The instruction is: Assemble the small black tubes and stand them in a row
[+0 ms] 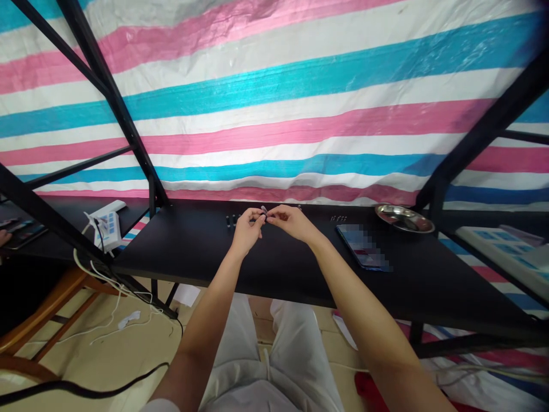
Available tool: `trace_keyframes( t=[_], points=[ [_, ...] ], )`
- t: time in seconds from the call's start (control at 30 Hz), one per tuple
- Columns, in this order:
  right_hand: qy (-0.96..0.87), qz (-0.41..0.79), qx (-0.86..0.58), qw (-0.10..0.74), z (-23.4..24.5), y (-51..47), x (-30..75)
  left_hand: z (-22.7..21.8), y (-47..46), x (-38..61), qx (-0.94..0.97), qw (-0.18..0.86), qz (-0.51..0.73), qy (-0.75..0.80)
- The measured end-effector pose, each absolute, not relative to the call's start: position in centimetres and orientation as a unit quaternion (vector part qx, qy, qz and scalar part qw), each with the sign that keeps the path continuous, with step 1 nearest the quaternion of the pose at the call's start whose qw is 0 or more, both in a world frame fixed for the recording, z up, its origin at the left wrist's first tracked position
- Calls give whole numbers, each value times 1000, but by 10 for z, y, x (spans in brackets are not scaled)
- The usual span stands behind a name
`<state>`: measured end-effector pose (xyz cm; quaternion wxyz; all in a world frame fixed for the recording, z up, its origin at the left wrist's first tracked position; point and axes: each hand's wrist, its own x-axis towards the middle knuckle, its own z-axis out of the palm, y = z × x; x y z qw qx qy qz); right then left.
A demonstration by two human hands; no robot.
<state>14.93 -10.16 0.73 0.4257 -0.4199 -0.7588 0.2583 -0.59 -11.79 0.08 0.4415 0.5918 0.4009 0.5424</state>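
Observation:
Over the back part of the black table (295, 274), my left hand (247, 230) and my right hand (290, 221) meet with fingertips pinched together. Between them is a small dark piece with a lighter, greyish part (264, 210), too small to name; both hands appear to grip it. Just left of my left hand stand several small dark cylinders (234, 220), partly covered by the hand. Farther right on the table lie several tiny metallic pieces (338, 218). Another tiny piece (299, 207) shows behind my right hand.
A phone (362, 247) lies right of my hands, with a shiny metal dish (404, 219) beyond it. Black frame posts (115, 109) bound the table at both sides. White power strip (107, 229) and cables hang at left. A striped sheet (283, 126) closes the back.

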Motion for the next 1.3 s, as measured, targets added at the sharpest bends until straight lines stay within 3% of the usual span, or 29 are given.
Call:
trace_keyframes(
  t=[0.47,0.77,1.03,1.3],
  points=[
    [-779,313,-430,333,2,-102,152,-16,-109,-14,696,420,427,395],
    [-795,270,-421,342,-24,-89,157,-44,-96,-8,685,434,448,377],
    [-643,218,-592,434,-80,-51,203,-97,-76,-13,617,409,494,456],
    [-596,140,-694,379,-108,-30,223,-114,-78,-20,590,437,486,474]
  ],
)
